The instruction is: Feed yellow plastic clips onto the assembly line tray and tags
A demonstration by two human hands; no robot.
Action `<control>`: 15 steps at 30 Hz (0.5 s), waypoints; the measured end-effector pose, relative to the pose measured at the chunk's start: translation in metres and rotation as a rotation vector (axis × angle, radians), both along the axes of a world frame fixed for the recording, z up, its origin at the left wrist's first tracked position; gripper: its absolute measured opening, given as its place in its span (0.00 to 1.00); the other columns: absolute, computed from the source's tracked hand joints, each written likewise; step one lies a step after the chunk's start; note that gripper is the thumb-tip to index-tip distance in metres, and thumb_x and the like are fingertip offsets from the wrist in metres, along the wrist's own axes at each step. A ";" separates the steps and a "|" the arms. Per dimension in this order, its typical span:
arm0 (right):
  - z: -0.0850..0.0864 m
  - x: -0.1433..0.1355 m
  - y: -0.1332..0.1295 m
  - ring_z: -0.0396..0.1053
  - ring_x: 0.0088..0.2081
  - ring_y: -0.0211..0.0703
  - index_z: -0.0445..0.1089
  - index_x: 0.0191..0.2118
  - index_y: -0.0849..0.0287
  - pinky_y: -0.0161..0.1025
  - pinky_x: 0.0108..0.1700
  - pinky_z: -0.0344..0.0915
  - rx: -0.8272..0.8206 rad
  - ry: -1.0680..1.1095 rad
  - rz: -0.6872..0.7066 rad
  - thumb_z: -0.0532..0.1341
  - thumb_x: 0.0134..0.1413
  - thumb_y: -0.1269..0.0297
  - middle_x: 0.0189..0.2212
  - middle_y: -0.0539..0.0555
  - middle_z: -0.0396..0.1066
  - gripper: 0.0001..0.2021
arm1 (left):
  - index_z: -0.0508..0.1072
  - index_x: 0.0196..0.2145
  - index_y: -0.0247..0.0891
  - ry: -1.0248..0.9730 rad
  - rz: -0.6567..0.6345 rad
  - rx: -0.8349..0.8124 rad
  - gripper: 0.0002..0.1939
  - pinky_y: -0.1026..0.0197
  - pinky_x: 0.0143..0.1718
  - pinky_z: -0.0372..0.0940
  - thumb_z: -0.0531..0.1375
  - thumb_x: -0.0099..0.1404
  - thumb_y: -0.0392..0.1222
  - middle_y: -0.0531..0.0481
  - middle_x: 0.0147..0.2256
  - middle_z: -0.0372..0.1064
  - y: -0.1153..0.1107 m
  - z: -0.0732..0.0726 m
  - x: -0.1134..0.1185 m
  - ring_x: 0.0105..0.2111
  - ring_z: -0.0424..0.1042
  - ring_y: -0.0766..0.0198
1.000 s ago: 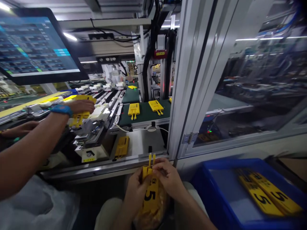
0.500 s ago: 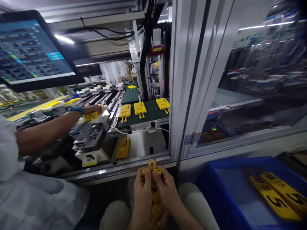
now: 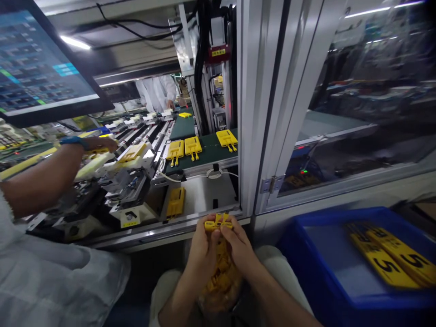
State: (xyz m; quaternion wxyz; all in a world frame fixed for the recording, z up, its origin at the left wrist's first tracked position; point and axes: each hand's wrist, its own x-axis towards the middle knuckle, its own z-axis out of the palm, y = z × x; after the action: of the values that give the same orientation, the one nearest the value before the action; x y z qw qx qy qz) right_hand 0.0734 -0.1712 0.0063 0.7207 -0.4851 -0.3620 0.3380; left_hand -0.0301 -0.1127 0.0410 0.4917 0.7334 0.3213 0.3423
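Both my hands are closed around a yellow power bank (image 3: 218, 225) held low in front of me, its end with two short cable plugs facing up. My left hand (image 3: 203, 243) grips its left side, thumb near the plugs. From the other side my right hand (image 3: 237, 240) holds it, with thumb and fingers at the right plug. Beneath my hands, between my knees, a see-through container (image 3: 221, 284) holds many small yellow pieces, partly hidden by my forearms.
Several yellow power banks (image 3: 193, 146) lie on the green conveyor (image 3: 211, 152) ahead. Another power bank (image 3: 176, 202) rests on the metal shelf below. A blue bin (image 3: 306, 254) with yellow packs stands at right. At left, a co-worker's arm (image 3: 44, 177) reaches over the fixtures (image 3: 131, 200).
The power bank in my hands has tilted, and its plugs now sit lower against its end. The co-worker's hand has moved left, leaving a yellow power bank on the near fixture.
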 end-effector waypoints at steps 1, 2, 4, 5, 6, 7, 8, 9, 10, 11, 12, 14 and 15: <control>0.002 0.002 -0.002 0.75 0.45 0.44 0.71 0.46 0.48 0.43 0.52 0.71 0.016 0.051 0.058 0.57 0.63 0.54 0.43 0.49 0.77 0.11 | 0.67 0.52 0.39 -0.023 -0.009 -0.012 0.23 0.55 0.52 0.66 0.58 0.68 0.59 0.41 0.51 0.73 -0.002 0.001 -0.001 0.49 0.73 0.55; 0.004 0.003 -0.003 0.75 0.44 0.44 0.71 0.46 0.48 0.43 0.52 0.71 0.031 0.107 0.121 0.58 0.62 0.54 0.43 0.49 0.77 0.10 | 0.68 0.50 0.39 -0.051 0.003 -0.032 0.23 0.56 0.51 0.66 0.58 0.68 0.60 0.42 0.49 0.73 -0.005 0.001 -0.001 0.48 0.73 0.56; 0.009 0.003 -0.006 0.75 0.43 0.44 0.71 0.46 0.49 0.42 0.51 0.70 0.030 0.143 0.184 0.60 0.61 0.54 0.42 0.49 0.77 0.11 | 0.70 0.46 0.39 -0.107 0.087 -0.071 0.23 0.58 0.48 0.67 0.57 0.68 0.61 0.44 0.45 0.75 -0.012 0.002 0.000 0.44 0.74 0.57; 0.011 0.002 -0.007 0.74 0.42 0.44 0.72 0.46 0.50 0.42 0.50 0.71 0.022 0.116 0.176 0.60 0.61 0.53 0.41 0.50 0.77 0.11 | 0.70 0.43 0.39 -0.138 0.145 -0.082 0.22 0.59 0.46 0.68 0.57 0.67 0.62 0.45 0.42 0.75 -0.016 0.002 0.002 0.42 0.74 0.58; 0.013 -0.001 -0.009 0.74 0.41 0.43 0.72 0.46 0.51 0.41 0.50 0.71 0.016 0.076 0.150 0.61 0.61 0.52 0.41 0.50 0.77 0.12 | 0.71 0.41 0.39 -0.168 0.197 -0.088 0.22 0.60 0.44 0.68 0.57 0.67 0.62 0.46 0.40 0.75 -0.020 0.003 0.003 0.40 0.74 0.59; 0.014 -0.003 -0.011 0.74 0.41 0.43 0.72 0.45 0.52 0.41 0.49 0.70 0.017 0.031 0.108 0.61 0.61 0.52 0.41 0.51 0.78 0.13 | 0.71 0.40 0.39 -0.201 0.234 -0.092 0.22 0.61 0.42 0.68 0.57 0.67 0.62 0.47 0.38 0.75 -0.024 0.003 0.004 0.38 0.74 0.60; 0.014 -0.006 -0.012 0.74 0.40 0.43 0.73 0.45 0.53 0.40 0.48 0.70 0.021 -0.013 0.061 0.61 0.61 0.52 0.40 0.51 0.78 0.13 | 0.71 0.39 0.39 -0.232 0.248 -0.099 0.21 0.61 0.41 0.68 0.58 0.67 0.62 0.48 0.37 0.75 -0.028 0.003 0.006 0.37 0.74 0.60; 0.014 -0.008 -0.014 0.74 0.40 0.43 0.73 0.44 0.53 0.40 0.48 0.70 0.024 -0.051 0.017 0.60 0.61 0.52 0.39 0.52 0.78 0.12 | 0.71 0.38 0.39 -0.260 0.246 -0.111 0.21 0.62 0.39 0.68 0.58 0.67 0.62 0.48 0.36 0.74 -0.031 0.002 0.007 0.36 0.74 0.61; 0.014 -0.010 -0.015 0.74 0.40 0.44 0.73 0.43 0.54 0.40 0.48 0.70 0.023 -0.081 -0.016 0.60 0.61 0.52 0.38 0.52 0.78 0.12 | 0.71 0.38 0.40 -0.281 0.242 -0.126 0.20 0.63 0.38 0.68 0.58 0.67 0.60 0.49 0.36 0.74 -0.033 0.002 0.007 0.36 0.74 0.61; 0.014 -0.012 -0.016 0.74 0.40 0.44 0.73 0.43 0.54 0.40 0.48 0.70 0.016 -0.102 -0.037 0.60 0.62 0.52 0.38 0.53 0.78 0.12 | 0.70 0.38 0.40 -0.292 0.241 -0.138 0.19 0.63 0.37 0.68 0.58 0.68 0.59 0.49 0.36 0.74 -0.034 0.001 0.008 0.36 0.74 0.62; 0.015 -0.013 -0.017 0.74 0.41 0.44 0.74 0.44 0.54 0.40 0.49 0.70 0.003 -0.116 -0.046 0.60 0.62 0.52 0.38 0.53 0.78 0.13 | 0.70 0.38 0.39 -0.290 0.237 -0.144 0.18 0.63 0.38 0.68 0.58 0.69 0.58 0.48 0.36 0.74 -0.033 0.001 0.007 0.36 0.74 0.62; 0.017 -0.011 -0.019 0.74 0.43 0.44 0.74 0.45 0.53 0.41 0.50 0.70 -0.015 -0.128 -0.044 0.60 0.62 0.52 0.41 0.54 0.78 0.13 | 0.70 0.39 0.39 -0.242 0.191 -0.127 0.17 0.62 0.39 0.69 0.56 0.70 0.57 0.47 0.37 0.75 -0.027 0.002 0.003 0.37 0.74 0.61; 0.017 -0.008 -0.018 0.74 0.45 0.45 0.73 0.46 0.53 0.41 0.52 0.69 -0.011 -0.113 -0.022 0.61 0.62 0.52 0.44 0.54 0.78 0.14 | 0.70 0.40 0.39 -0.190 0.133 -0.101 0.16 0.61 0.40 0.69 0.56 0.70 0.55 0.46 0.38 0.75 -0.021 0.004 0.000 0.38 0.75 0.60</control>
State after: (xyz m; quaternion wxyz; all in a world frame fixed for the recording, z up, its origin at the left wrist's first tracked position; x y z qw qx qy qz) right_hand 0.0650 -0.1896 0.0235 0.7002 -0.5114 -0.3947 0.3041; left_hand -0.0302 -0.1341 0.0455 0.5327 0.6490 0.3380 0.4252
